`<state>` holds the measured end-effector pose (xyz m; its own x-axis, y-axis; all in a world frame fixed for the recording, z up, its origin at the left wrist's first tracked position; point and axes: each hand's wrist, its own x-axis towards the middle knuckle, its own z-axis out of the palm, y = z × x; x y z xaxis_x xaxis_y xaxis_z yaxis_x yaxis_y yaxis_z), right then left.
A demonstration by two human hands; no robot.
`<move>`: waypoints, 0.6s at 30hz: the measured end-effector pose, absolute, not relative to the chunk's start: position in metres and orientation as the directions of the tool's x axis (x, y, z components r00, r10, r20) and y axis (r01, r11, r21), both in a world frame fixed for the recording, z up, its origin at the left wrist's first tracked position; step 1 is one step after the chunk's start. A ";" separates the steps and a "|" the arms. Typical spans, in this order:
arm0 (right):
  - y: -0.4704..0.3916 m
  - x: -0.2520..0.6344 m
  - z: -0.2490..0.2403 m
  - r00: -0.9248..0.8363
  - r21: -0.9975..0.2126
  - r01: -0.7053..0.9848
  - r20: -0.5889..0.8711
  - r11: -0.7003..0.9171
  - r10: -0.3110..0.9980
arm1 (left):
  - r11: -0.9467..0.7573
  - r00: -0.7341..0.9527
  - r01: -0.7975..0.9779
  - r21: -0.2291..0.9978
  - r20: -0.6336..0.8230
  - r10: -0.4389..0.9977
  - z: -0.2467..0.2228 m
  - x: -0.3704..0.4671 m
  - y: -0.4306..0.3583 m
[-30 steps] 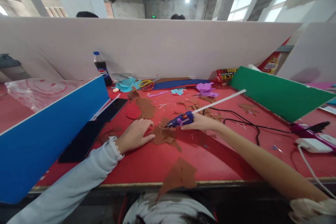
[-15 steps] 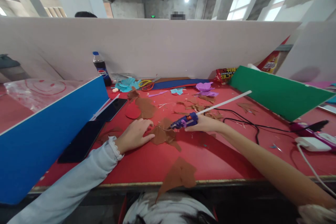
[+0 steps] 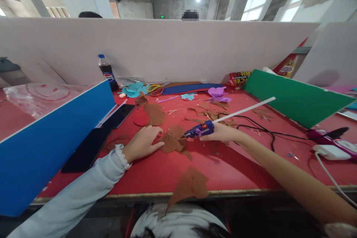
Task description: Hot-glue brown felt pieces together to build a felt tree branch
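Wrapped around the rear of the blue glue gun [image 3: 199,129], the right hand [image 3: 221,132] had its fingers closed on it; how far they curled on the hidden side could not be told. The blue glue gun was above the middle of the red table [image 3: 228,171], its nozzle at the right part of a brown cutout [image 3: 173,142]; whether the tip touched it was unclear. The nozzle pointed left and slightly downward in the head view, and the long axis ran mostly sideways, the rear end higher in the view. From that rear end a white glue stick [image 3: 244,110] reached up and to the right, toward the green board [image 3: 295,96].

The left hand [image 3: 143,143] was palm down, with its fingers loosely bent and its thumb held apart, nothing clasped between them; the thumb tip met the left edge of the brown cutout. Just beyond this hand was a red round piece [image 3: 141,116], and farther back, scissors [image 3: 156,89]. Another brown piece [image 3: 189,184] overhung the near table edge.
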<state>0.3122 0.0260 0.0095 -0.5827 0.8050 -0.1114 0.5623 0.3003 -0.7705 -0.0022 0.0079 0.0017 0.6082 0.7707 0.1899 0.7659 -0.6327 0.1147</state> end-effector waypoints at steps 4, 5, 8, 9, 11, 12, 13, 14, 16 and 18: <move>0.026 0.316 0.006 -0.571 -0.764 0.571 -0.106 0.301 0.814 | -0.628 0.603 0.770 0.112 0.193 0.774 0.001 -0.002 0.008; 0.025 0.317 0.006 -0.568 -0.760 0.575 -0.105 0.302 0.816 | -0.627 0.602 0.771 0.110 0.192 0.775 0.001 -0.002 0.008; 0.026 0.318 0.004 -0.544 -0.727 0.620 -0.124 0.297 0.830 | -0.628 0.605 0.772 0.102 0.188 0.774 0.001 -0.002 0.008; 0.026 0.319 0.004 -0.534 -0.715 0.635 -0.135 0.291 0.835 | -0.630 0.607 0.770 0.101 0.186 0.773 0.002 -0.002 0.008; 0.025 0.319 0.005 -0.517 -0.704 0.653 -0.145 0.278 0.844 | -0.635 0.612 0.766 0.099 0.186 0.768 0.002 -0.002 0.008; 0.025 0.319 0.005 -0.516 -0.706 0.651 -0.145 0.277 0.844 | -0.636 0.613 0.765 0.099 0.189 0.767 0.002 -0.002 0.008; 0.025 0.319 0.006 -0.523 -0.711 0.645 -0.142 0.280 0.841 | -0.637 0.613 0.764 0.100 0.192 0.766 0.002 -0.002 0.008; 0.025 0.319 0.006 -0.530 -0.715 0.638 -0.138 0.286 0.837 | -0.637 0.612 0.764 0.102 0.196 0.766 0.002 -0.002 0.008; 0.024 0.320 0.008 -0.543 -0.724 0.623 -0.127 0.297 0.830 | -0.635 0.608 0.764 0.110 0.203 0.767 0.002 -0.002 0.008; 0.023 0.321 0.008 -0.541 -0.729 0.616 -0.116 0.299 0.833 | -0.633 0.605 0.765 0.119 0.204 0.769 0.001 -0.002 0.008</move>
<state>0.3206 0.0231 0.0082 -0.5411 0.8330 -0.1156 0.6157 0.2988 -0.7291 -0.0022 0.0082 0.0013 0.6053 0.7694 0.2042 0.7647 -0.6332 0.1192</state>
